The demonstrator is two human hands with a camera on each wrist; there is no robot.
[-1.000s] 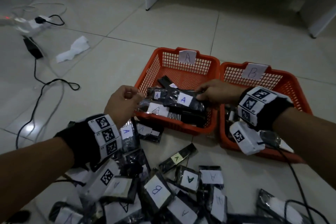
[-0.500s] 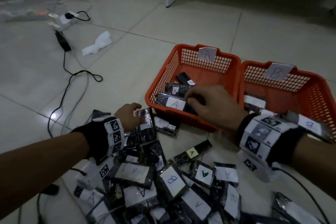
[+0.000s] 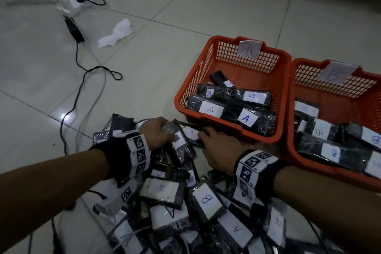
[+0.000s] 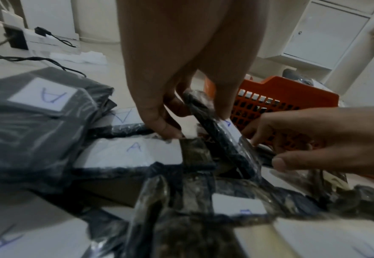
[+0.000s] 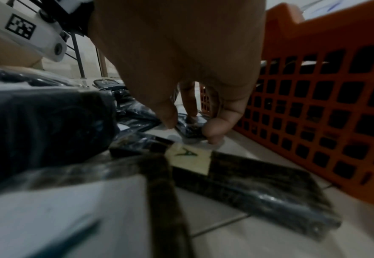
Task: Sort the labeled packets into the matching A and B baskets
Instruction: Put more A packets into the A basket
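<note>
floor [image 3: 185, 27] tiled, cable lying on it | left hand [image 3: 157, 133] pinching a packet [image 3: 181, 142] | right hand [image 3: 218, 148] curling onto another, grip unclear | wrist view showing cabinets [image 4: 318, 34]

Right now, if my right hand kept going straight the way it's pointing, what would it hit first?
Probably the small A packet at its fingertips. The right hand points forward-left along the A basket front; whether it already touches the packet is unclear.

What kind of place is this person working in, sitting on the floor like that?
Probably an indoor room at home or in an office, not a factory: a pale tiled floor, a power strip with cables trailing across it, and white cabinet doors behind.
</note>
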